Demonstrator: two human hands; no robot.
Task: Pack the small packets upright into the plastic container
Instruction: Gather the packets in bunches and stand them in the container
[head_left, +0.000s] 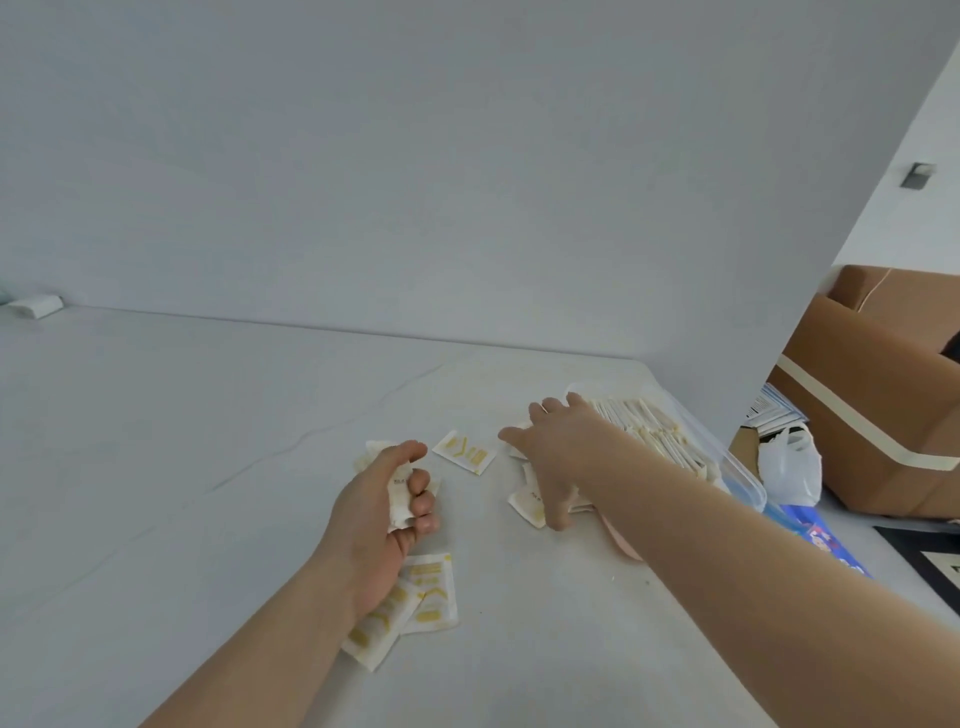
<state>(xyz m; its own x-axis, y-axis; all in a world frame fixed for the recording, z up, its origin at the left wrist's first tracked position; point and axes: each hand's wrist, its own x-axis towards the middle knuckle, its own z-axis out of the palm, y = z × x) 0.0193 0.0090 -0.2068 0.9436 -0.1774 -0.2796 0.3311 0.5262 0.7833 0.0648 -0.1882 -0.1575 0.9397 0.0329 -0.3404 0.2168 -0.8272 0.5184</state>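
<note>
head: container (748, 480) at table edge (675, 387)

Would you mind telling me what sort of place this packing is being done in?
Probably a storeroom or back-room packing corner, not a kitchen: a bare white table against a plain wall, taped cardboard boxes and a white plastic bag on the floor beside it.
</note>
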